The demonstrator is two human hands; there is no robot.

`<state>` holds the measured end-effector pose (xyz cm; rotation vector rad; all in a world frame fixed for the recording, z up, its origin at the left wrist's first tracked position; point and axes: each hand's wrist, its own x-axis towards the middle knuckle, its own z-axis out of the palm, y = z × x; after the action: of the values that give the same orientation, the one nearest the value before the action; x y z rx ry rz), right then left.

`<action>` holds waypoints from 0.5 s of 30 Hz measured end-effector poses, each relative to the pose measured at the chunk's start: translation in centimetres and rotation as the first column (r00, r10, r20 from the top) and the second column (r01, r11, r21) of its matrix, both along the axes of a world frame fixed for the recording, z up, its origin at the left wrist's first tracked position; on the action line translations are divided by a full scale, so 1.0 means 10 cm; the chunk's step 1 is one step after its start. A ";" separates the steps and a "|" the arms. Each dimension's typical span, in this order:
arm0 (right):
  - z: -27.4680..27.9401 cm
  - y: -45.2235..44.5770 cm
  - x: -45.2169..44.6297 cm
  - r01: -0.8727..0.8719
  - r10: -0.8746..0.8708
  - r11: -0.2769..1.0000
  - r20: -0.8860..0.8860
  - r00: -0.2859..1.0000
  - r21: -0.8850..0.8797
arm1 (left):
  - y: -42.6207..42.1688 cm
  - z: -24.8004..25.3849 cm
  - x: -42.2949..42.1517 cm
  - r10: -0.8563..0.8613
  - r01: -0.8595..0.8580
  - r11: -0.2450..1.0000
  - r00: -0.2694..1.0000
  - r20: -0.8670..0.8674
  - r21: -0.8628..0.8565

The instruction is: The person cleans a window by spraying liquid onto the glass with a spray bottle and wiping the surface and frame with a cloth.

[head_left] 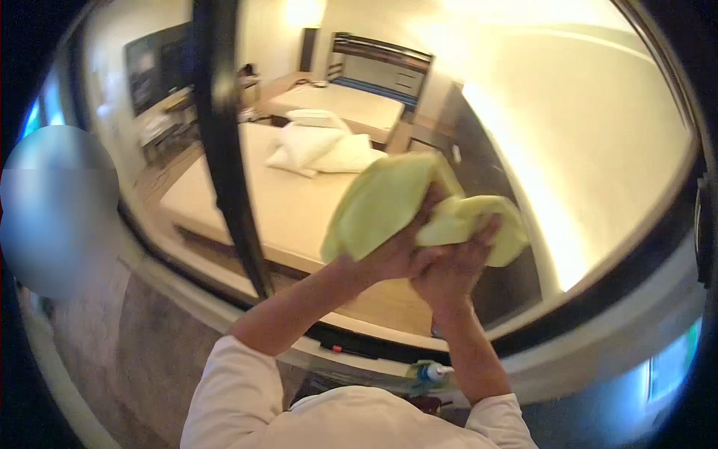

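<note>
Head view, and from where I stand, reading left to right: one dark screen point(161, 67) on the far-left wall, then one black upright post point(223, 150). Past it lie two beds, a near bed point(277, 209) with a heap of at least three white pillows point(310, 142), and a far bed point(351, 108) behind. Low down rests one slim dark thing with a red spot point(340, 349). Higher up, in front of the near bed, is what looks like one yellow cloth point(378, 202), bunched and lifted. The left hand point(400, 251) grasps its underside. Below, beside the right forearm, I count one bottle point(430, 372) with a white top; its contents I can't make out. The right hand point(452, 273), just beside the left, has its fingers curled over the cloth's other part.
</note>
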<state>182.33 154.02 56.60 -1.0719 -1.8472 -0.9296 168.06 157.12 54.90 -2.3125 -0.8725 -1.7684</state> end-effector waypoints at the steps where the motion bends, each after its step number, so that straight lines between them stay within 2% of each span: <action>1: 0.15 0.04 -0.09 0.013 -0.013 0.999 -0.017 1.000 0.029 | -0.03 0.28 -0.14 0.087 -0.085 0.987 0.996 -0.010 0.137; 3: 0.34 0.15 -0.41 -0.017 0.018 0.998 -0.019 1.000 0.055 | 0.00 0.55 -0.43 0.198 -0.194 0.958 0.980 0.006 0.211; 4: 0.48 0.15 -0.54 0.003 -0.008 0.993 0.037 0.999 0.116 | 0.02 0.66 -0.57 0.214 -0.212 0.955 0.977 0.015 0.208; 6: 0.69 0.18 -0.77 0.030 -0.047 0.984 0.092 0.995 0.178 | 0.06 0.83 -0.79 0.175 -0.205 0.944 0.975 0.135 0.259; 7: 0.76 0.22 -0.90 0.011 -0.034 0.979 0.107 0.994 0.204 | 0.05 0.88 -0.92 0.177 -0.209 0.944 0.974 0.141 0.257; 8: 0.80 0.22 -1.01 -0.003 -0.025 0.974 0.122 0.992 0.225 | 0.02 0.90 -1.06 0.342 -0.370 0.886 0.929 0.144 0.280; 9: 0.84 0.19 -1.12 -0.001 -0.027 0.976 0.126 0.992 0.219 | -0.01 0.87 -1.18 0.496 -0.518 0.800 0.855 0.151 0.303; 10: 0.86 0.14 -1.24 0.029 -0.062 0.981 0.170 0.984 0.191 | -0.01 0.79 -1.26 0.495 -0.517 0.803 0.856 0.151 0.296; 12: 0.78 0.12 -1.37 0.069 -0.101 0.986 0.217 0.971 0.152 | 0.01 0.63 -1.40 0.568 -0.628 0.721 0.777 0.270 0.292; 14: 0.61 0.17 -1.42 -0.088 0.035 0.986 0.340 0.940 0.141 | -0.03 0.36 -1.39 0.564 -0.611 0.750 0.790 0.240 0.251; 15: 0.45 0.19 -1.39 -0.129 0.099 0.989 0.346 0.933 0.067 | -0.04 0.19 -1.35 0.531 -0.586 0.782 0.805 0.266 0.212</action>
<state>168.43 155.90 61.11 -0.7735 -2.1016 -1.1750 154.54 156.69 56.77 -1.4978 -1.1046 -1.7098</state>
